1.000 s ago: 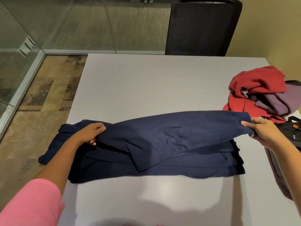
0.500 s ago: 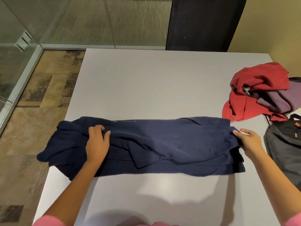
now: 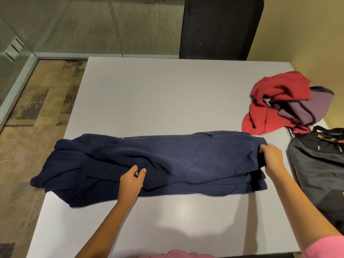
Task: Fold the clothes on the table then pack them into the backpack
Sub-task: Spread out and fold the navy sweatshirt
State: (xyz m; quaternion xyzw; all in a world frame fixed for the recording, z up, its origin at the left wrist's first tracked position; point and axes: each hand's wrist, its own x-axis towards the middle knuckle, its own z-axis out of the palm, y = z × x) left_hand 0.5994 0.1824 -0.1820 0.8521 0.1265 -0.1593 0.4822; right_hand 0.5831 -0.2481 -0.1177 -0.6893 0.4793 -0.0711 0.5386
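Two bare forearms come up from the bottom of the frame, uncovered from wrist to well past the elbow, with no watch, ring or band showing on the left hand (image 3: 131,180) or the right hand (image 3: 272,157). A pink sleeve (image 3: 324,247) of soft, plain cloth shows at the lower right corner. A strip of the same pink cloth (image 3: 176,255) runs along the bottom edge near the middle, with no print or seam that can be made out.

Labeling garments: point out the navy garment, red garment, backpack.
navy garment (image 3: 186,157), head view, middle of top folded layer
red garment (image 3: 279,88), head view, upper crumpled part
backpack (image 3: 316,164), head view, grey front panel
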